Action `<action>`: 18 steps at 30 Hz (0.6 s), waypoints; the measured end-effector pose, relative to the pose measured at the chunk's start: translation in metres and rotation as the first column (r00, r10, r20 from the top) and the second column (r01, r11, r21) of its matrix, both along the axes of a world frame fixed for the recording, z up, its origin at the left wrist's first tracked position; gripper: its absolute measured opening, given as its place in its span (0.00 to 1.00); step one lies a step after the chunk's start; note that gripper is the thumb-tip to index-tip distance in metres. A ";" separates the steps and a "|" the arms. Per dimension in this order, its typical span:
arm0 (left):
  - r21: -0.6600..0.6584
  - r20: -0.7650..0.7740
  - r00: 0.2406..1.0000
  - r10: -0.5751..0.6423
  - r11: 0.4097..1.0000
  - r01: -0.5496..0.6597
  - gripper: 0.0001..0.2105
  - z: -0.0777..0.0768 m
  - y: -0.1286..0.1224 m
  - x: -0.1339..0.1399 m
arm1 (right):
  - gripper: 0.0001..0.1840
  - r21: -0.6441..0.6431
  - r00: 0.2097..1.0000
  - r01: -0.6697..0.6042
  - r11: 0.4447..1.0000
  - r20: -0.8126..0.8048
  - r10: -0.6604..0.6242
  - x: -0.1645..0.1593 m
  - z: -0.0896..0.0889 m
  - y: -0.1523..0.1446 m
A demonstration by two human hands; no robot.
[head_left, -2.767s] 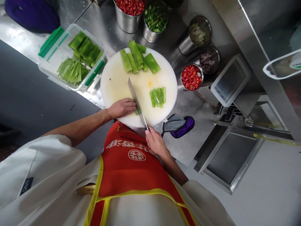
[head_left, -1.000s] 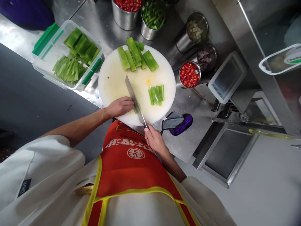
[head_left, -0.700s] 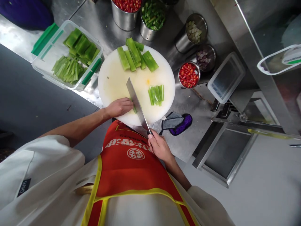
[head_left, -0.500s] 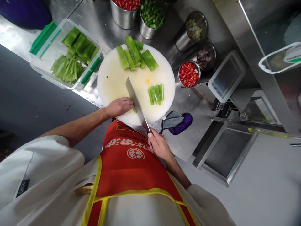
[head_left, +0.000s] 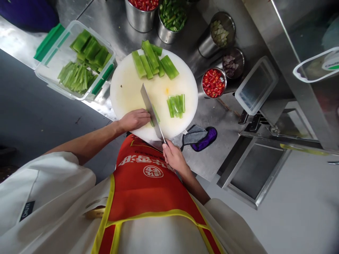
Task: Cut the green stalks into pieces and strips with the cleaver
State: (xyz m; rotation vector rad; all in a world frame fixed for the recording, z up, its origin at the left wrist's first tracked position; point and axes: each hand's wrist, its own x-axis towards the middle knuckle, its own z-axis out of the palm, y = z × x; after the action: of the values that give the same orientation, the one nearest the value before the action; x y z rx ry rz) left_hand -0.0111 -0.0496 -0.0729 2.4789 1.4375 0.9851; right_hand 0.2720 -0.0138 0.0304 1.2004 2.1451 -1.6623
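My right hand grips the handle of a cleaver, whose blade slants up and left over the round white cutting board. Beside the blade, my left hand has its fingers curled down on a green vegetable piece, mostly hidden under the fingertips. A thin green slice lies just right of the blade. Several cut green strips rest together on the board's right side. Larger green slabs are piled at its far edge.
A clear plastic box with cut greens stands at the left. Metal containers hold red chilies, green chilies, pale chopped pieces and purple pieces. A purple-grey cloth item lies right of the board. An upright clear lid is farther right.
The cleaver and my right hand have shifted slightly left. A thin green slice now shows on the blade's right side. My left hand stays nearly in place.
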 end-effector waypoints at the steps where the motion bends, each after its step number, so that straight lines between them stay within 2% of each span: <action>1: 0.004 -0.008 1.000 0.001 1.000 -0.001 0.12 0.000 0.000 0.000 | 0.19 -0.011 1.000 0.010 1.000 -0.005 -0.010 -0.001 0.000 0.001; 8: -0.033 0.029 1.000 0.004 0.999 -0.003 0.12 -0.007 -0.002 0.000 | 0.19 -0.076 0.999 0.031 0.997 -0.009 -0.032 0.016 0.021 -0.002; 12: -0.042 0.068 0.998 0.004 0.999 -0.001 0.11 -0.008 -0.002 0.000 | 0.18 -0.088 0.999 0.034 0.996 -0.002 -0.034 0.017 0.023 -0.002; 18: -0.028 0.049 0.999 0.006 1.000 -0.004 0.10 -0.005 -0.002 0.000 | 0.18 -0.071 1.000 0.010 0.997 0.017 -0.009 0.021 0.026 -0.004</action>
State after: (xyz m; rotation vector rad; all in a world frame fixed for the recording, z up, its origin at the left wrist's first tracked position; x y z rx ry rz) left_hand -0.0115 -0.0512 -0.0780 2.4154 1.4334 1.0133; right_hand 0.2935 -0.0174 0.0566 1.2021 2.0550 -1.7119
